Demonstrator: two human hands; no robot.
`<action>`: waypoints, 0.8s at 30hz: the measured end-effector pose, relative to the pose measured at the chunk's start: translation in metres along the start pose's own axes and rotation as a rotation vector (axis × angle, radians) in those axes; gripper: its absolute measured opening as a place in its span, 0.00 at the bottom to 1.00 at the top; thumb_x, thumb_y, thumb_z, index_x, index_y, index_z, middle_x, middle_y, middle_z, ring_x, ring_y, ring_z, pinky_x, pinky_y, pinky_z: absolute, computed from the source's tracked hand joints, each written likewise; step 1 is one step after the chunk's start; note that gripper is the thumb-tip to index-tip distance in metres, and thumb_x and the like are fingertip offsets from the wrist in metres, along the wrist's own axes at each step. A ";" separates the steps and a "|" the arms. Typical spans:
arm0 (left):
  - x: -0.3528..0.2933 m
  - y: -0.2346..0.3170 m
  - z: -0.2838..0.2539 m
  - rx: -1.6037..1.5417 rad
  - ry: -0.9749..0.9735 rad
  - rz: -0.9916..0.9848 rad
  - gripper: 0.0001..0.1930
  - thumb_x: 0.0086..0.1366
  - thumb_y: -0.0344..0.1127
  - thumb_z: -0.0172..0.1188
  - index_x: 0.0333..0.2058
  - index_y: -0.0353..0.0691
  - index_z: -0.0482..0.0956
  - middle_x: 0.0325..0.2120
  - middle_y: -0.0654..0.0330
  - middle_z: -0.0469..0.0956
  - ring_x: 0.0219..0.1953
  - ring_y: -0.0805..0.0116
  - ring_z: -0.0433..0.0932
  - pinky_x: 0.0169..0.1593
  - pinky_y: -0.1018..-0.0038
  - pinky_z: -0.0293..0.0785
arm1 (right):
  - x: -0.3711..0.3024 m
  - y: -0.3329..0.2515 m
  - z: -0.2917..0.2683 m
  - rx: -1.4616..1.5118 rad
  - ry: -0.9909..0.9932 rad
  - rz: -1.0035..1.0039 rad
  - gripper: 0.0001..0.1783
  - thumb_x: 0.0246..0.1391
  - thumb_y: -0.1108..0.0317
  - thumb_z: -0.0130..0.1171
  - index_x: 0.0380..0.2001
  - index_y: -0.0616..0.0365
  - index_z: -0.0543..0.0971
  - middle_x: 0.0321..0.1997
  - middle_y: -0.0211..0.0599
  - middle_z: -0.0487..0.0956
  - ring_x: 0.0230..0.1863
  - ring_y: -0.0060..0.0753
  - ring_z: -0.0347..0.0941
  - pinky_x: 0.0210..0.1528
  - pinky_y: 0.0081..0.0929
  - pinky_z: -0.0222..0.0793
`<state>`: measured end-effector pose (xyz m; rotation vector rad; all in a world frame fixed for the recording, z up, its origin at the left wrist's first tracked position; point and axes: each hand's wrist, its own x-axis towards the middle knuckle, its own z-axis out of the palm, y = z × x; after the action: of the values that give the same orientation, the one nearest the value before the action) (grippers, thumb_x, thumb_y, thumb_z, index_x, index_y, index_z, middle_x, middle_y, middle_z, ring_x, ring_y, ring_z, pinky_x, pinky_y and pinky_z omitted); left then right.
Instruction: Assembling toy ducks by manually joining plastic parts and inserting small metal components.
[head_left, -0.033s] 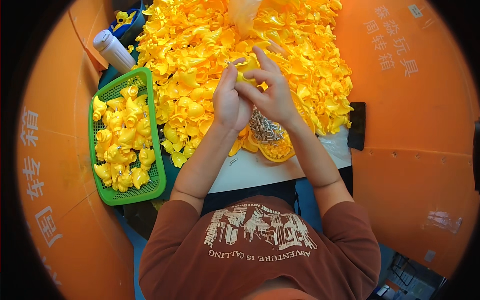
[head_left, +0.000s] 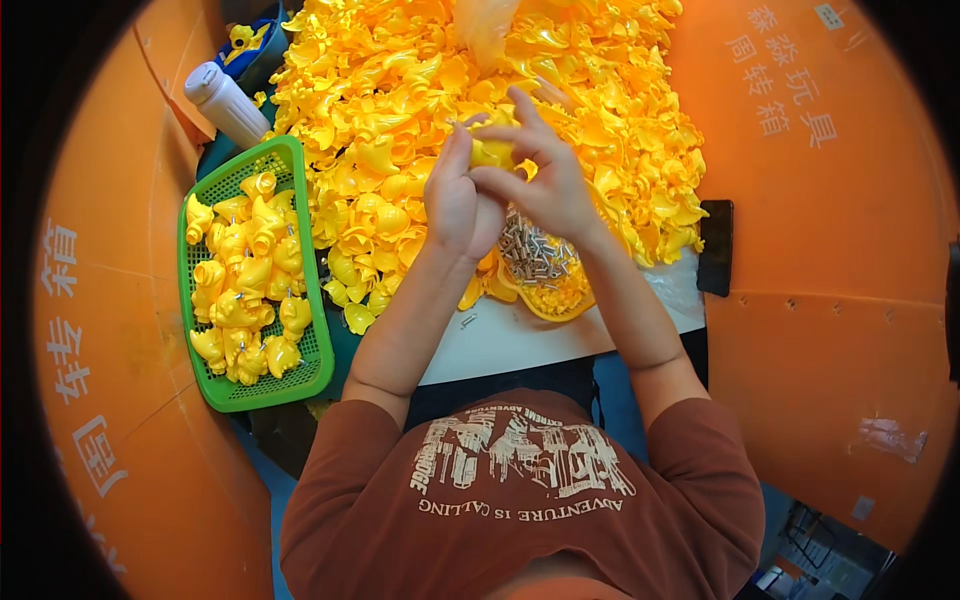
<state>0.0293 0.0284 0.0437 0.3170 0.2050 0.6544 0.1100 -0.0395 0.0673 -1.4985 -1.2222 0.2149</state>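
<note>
Above the heap, my left hand (head_left: 460,210) is closed around a yellow plastic piece (head_left: 491,154), rounded and glossy, with its thumb pointing up. A small metallic tip shows near that thumb's end. My right hand (head_left: 548,185) meets the same piece from the other side, its thumb and a bent finger loosely around it and another finger stretched upward. Part of the piece is hidden by the fingers. Just below the hands sits a yellow tray (head_left: 557,316) holding many small metal pins (head_left: 535,252) and tiny yellow bits.
A large heap of yellow plastic shells (head_left: 380,100) covers the table. At left stands a green basket (head_left: 320,350) of assembled yellow pieces, with a white bottle (head_left: 228,105) behind it. Orange panels (head_left: 830,380) rise on both sides. A dark phone-like slab (head_left: 715,248) leans at right.
The fingers of my right hand have spread a little and shifted over the yellow piece, exposing more of it. My left hand stays nearly where it was.
</note>
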 end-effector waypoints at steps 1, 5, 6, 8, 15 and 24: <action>0.002 0.008 -0.004 0.004 0.002 -0.007 0.21 0.69 0.47 0.36 0.49 0.36 0.62 0.43 0.53 0.68 0.43 0.60 0.69 0.45 0.63 0.69 | 0.002 0.005 -0.003 0.001 0.006 0.006 0.13 0.42 0.66 0.64 0.34 0.55 0.80 0.57 0.54 0.66 0.54 0.42 0.67 0.47 0.38 0.66; 0.018 0.047 -0.018 0.038 0.017 0.011 0.20 0.68 0.48 0.41 0.45 0.36 0.66 0.38 0.54 0.70 0.39 0.60 0.69 0.44 0.66 0.69 | -0.005 0.037 -0.062 -0.138 0.305 0.200 0.12 0.47 0.71 0.61 0.38 0.59 0.78 0.50 0.47 0.73 0.48 0.27 0.71 0.46 0.23 0.67; 0.020 0.055 -0.020 0.005 0.034 0.051 0.20 0.67 0.49 0.42 0.45 0.35 0.65 0.37 0.54 0.70 0.38 0.60 0.70 0.44 0.67 0.68 | -0.010 0.041 -0.069 -0.140 0.304 0.204 0.12 0.47 0.71 0.61 0.38 0.59 0.78 0.50 0.47 0.73 0.48 0.27 0.71 0.46 0.23 0.67; 0.019 0.064 -0.020 -0.003 0.070 0.095 0.22 0.67 0.49 0.42 0.45 0.34 0.65 0.36 0.54 0.71 0.38 0.60 0.70 0.44 0.66 0.69 | -0.023 0.046 -0.075 -0.365 -0.035 0.273 0.10 0.45 0.69 0.62 0.33 0.58 0.79 0.37 0.42 0.79 0.42 0.35 0.74 0.38 0.28 0.69; 0.008 0.057 -0.010 0.047 0.062 0.017 0.23 0.67 0.49 0.43 0.47 0.33 0.66 0.41 0.53 0.71 0.41 0.59 0.71 0.45 0.67 0.69 | -0.037 0.053 -0.066 -0.630 -0.026 0.003 0.08 0.44 0.68 0.62 0.28 0.60 0.78 0.32 0.41 0.79 0.38 0.44 0.73 0.41 0.35 0.68; -0.019 0.057 -0.018 0.031 0.058 0.014 0.21 0.68 0.47 0.40 0.50 0.38 0.64 0.43 0.54 0.71 0.41 0.59 0.71 0.45 0.67 0.68 | -0.063 0.065 -0.066 -0.676 -0.067 -0.054 0.09 0.44 0.68 0.61 0.30 0.58 0.79 0.49 0.47 0.73 0.52 0.50 0.66 0.53 0.37 0.64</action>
<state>-0.0231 0.0630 0.0485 0.3293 0.2687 0.6753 0.1647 -0.1172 0.0084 -2.0386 -1.4700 -0.2122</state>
